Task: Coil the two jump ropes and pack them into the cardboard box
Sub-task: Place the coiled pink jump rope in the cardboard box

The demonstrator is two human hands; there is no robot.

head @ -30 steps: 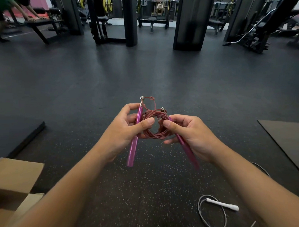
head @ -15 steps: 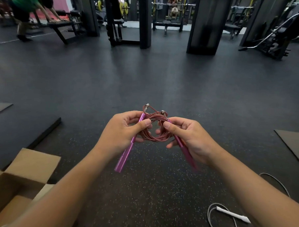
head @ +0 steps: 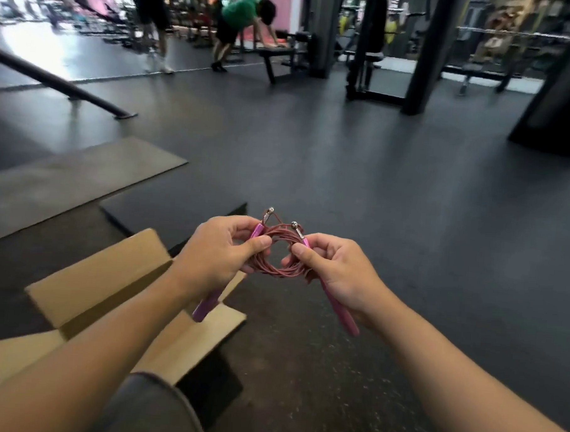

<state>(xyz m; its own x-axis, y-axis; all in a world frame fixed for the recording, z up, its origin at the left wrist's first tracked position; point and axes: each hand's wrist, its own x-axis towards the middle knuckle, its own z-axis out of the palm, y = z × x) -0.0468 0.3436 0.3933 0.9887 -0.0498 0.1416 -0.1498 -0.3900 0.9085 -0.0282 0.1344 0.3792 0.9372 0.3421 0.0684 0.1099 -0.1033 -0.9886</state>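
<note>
A pink jump rope [head: 275, 267], its thin cord wound into a small coil, is held in front of me above the dark gym floor. My left hand [head: 216, 255] grips the coil's left side together with one pink handle, whose end sticks out below my wrist. My right hand [head: 333, 270] pinches the coil's right side and the other pink handle. An open cardboard box [head: 88, 285] with its flaps spread stands on the floor at the lower left, partly under my left forearm. The white jump rope is out of view.
Flat dark floor mats [head: 69, 177] lie beyond the box on the left. A person in a green shirt [head: 243, 28] leans on a bench at the back, another stands nearby. Racks and black pillars [head: 428, 52] line the rear. My knee [head: 148, 409] shows at the bottom.
My view has swung left: the box now lies under my left arm and the white rope has left the frame. Both hands still hold the pink coil, its handles hanging lower.
</note>
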